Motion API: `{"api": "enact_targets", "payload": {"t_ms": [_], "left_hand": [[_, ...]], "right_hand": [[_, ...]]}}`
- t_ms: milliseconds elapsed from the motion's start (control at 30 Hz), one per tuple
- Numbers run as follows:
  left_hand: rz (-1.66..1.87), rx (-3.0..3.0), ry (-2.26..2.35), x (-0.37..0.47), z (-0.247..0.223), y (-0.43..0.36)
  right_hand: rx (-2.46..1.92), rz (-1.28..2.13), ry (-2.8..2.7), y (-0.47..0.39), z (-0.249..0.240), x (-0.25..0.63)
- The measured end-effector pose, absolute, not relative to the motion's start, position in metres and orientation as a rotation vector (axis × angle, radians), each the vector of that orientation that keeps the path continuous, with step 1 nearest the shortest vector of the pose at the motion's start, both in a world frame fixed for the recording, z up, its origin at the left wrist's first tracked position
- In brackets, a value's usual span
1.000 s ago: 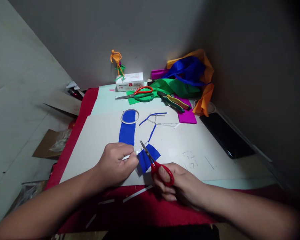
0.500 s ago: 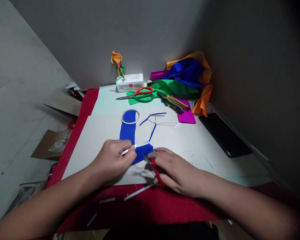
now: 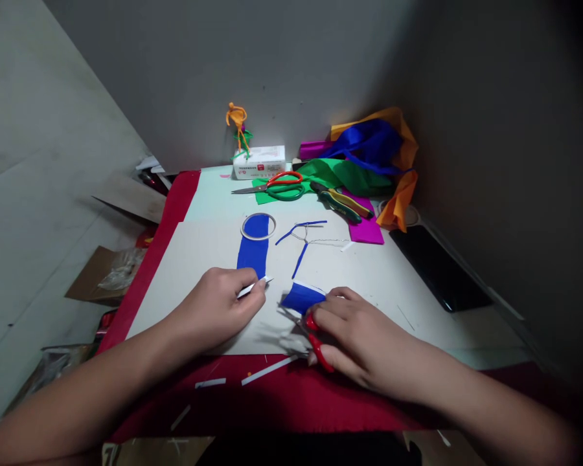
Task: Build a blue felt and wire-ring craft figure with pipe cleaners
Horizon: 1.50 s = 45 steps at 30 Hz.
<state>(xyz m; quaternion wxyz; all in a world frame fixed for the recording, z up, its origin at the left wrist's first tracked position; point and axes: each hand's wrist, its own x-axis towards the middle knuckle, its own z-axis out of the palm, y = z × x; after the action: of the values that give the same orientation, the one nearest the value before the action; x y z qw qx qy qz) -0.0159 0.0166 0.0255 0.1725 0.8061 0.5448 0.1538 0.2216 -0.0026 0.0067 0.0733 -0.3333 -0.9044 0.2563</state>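
Note:
My left hand (image 3: pixel 233 301) is closed, thumb against fingers, on a narrow white paper strip (image 3: pixel 268 279) whose tip sticks out to the right. Small scissors with red handles (image 3: pixel 326 356) hang in my right hand (image 3: pixel 354 330), blades pointing left. The same hand's fingertips hold a small blue paper piece (image 3: pixel 302 298) with a white band along its upper edge. A gap separates that piece from my left hand. Just beyond lies a wire figure (image 3: pixel 298 259) with limbs partly wrapped in blue. A blue paper strip (image 3: pixel 252 255) lies under a tape roll (image 3: pixel 243 230).
Larger scissors (image 3: pixel 284 188), pliers (image 3: pixel 342 206) and crumpled coloured paper (image 3: pixel 369 145) lie at the back. An orange wire figure (image 3: pixel 238 123) stands at a white box (image 3: pixel 258 163). A black phone (image 3: pixel 434 268) lies right. White scraps (image 3: pixel 269 371) lie on the red cloth (image 3: pixel 272 408).
The blue piece has moved right with my right hand and the scissors, away from my left hand. Before, it sat against the left fingers and the wire figure's leg.

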Motion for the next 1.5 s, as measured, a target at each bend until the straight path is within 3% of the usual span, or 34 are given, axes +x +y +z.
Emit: {"api": "enact_targets", "payload": {"t_ms": [133,500,667,900,1233,1500], "left_hand": [[0.379,2.333,1.468,-0.013,0.026,0.012],[-0.177,2.625,1.071,-0.001,0.008,-0.002],[-0.319,2.640,1.049,0.004,0.009,-0.003],[-0.370,2.675,1.020,0.004,0.006,-0.004],[-0.333,2.723,1.033,0.003,0.004,-0.007],[-0.189,2.594,1.101,-0.003,0.015,-0.006]], "right_hand": [[-1.027,0.929,-2.636,0.007,0.010,0.228],[-0.862,1.161,-2.514,0.020,0.007,0.233],[-1.195,0.807,-2.253,0.026,-0.011,0.236],[-1.497,0.409,-2.578,0.032,-0.019,0.235],[-1.597,0.251,-2.584,0.028,-0.014,0.228],[-1.350,0.415,-2.250,0.028,-0.014,0.227]]}}
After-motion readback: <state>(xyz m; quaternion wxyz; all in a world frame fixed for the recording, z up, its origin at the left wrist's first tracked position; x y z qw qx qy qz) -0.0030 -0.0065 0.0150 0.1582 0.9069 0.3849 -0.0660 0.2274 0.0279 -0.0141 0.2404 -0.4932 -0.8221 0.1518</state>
